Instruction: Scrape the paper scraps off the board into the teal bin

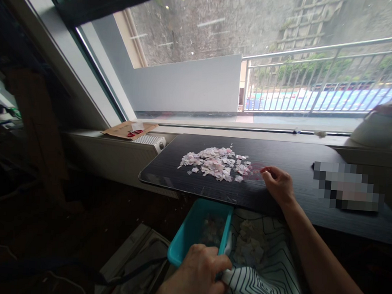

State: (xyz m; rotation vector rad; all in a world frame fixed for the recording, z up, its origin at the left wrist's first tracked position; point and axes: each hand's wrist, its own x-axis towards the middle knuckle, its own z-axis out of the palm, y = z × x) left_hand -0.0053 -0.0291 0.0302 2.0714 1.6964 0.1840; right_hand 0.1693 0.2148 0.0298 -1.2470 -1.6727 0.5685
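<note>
A loose heap of small pale paper scraps (215, 163) lies on the dark table (179, 182). Just right of it, my right hand (279, 183) is closed at the tabletop, its fingertips on something thin and reddish (257, 170) that is blurred. Below the table's front edge, my left hand (203, 272) grips the near rim of a turquoise bin (183, 241) together with a bunched striped cloth (259, 288). Some scraps show inside the bin. More scraps (251, 248) rest on the cloth, between the bin and my right forearm.
A pixelated object (347, 186) lies on the table's right side. Behind the table is a window with a railing outside. A cardboard piece (119, 131) with a red item (135, 133) sits on the white radiator (149, 141) at left. A pale bag (381, 125) stands on the sill.
</note>
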